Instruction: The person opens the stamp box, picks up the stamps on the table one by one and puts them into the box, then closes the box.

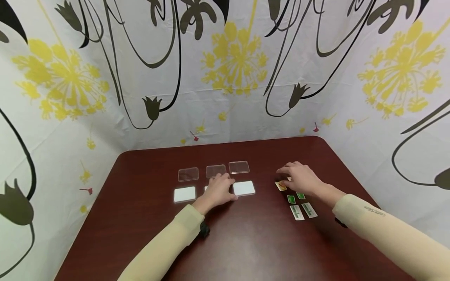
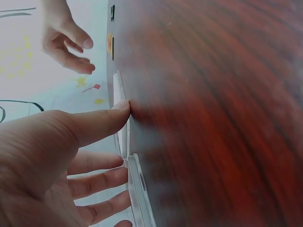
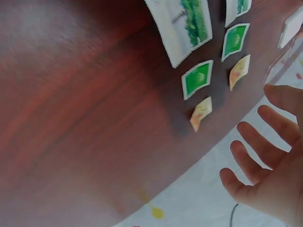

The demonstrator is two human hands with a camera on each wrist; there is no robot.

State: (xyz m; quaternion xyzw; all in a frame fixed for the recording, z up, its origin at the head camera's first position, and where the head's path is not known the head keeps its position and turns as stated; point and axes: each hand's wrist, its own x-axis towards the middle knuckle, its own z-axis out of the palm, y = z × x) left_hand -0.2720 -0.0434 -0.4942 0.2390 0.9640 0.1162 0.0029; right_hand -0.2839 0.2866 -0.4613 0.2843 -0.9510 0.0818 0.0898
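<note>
My left hand (image 1: 218, 190) is over the middle white rectangle (image 1: 206, 188) of a row of three, covering most of it. In the left wrist view its thumb (image 2: 102, 124) reaches a thin clear-edged case (image 2: 124, 137), the fingers spread beside it. My right hand (image 1: 301, 178) hovers by several postage stamps, its fingers loosely bent and apart with nothing between them. Two small orange-yellow stamps (image 3: 201, 113) are nearest it. Behind them lie two green stamps (image 3: 197, 79) and two larger white-and-green ones (image 1: 297, 212), laid in two columns.
Three clear plastic rectangles (image 1: 188, 174) lie in a row farther back. White rectangles with clear rims flank the left hand, one at left (image 1: 184, 194) and one at right (image 1: 244, 188). The dark red wooden table (image 1: 263, 242) ends at a patterned white cloth (image 1: 225, 113).
</note>
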